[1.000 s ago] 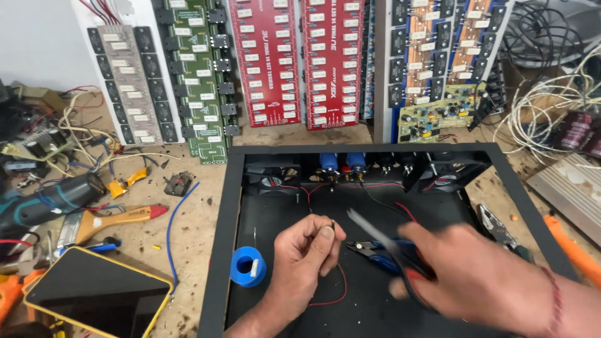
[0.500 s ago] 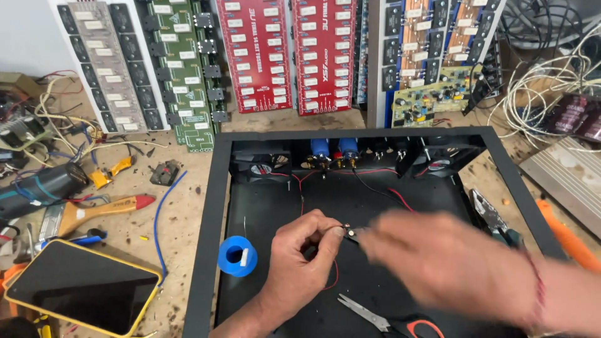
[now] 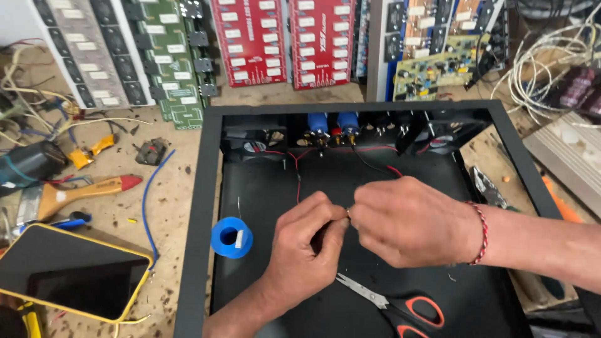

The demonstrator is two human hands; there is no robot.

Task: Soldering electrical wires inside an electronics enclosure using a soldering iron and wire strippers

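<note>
My left hand (image 3: 308, 250) and my right hand (image 3: 410, 220) meet over the floor of a black metal chassis (image 3: 200, 206). Both pinch the ends of thin wires between thumb and fingertips, touching at about the middle of the box. A red wire (image 3: 297, 172) runs from the back panel down towards my fingers; what exactly is pinched is hidden by them. Scissors with red handles (image 3: 400, 307) lie on the chassis floor just below my hands. A blue solder spool (image 3: 231, 237) stands left of my left hand. Blue terminals (image 3: 332, 125) sit on the back wall.
Red, green and grey circuit boards (image 3: 250, 44) lean along the back. A phone in a yellow case (image 3: 69, 275), a paintbrush (image 3: 75, 194) and a blue wire (image 3: 147, 200) lie on the wooden bench at left. White cable coils (image 3: 551, 62) and pliers (image 3: 488, 188) are at right.
My right hand has put the scissors down on the chassis floor and moved to my left hand, and both now pinch the wire ends together. The view shifted slightly.
</note>
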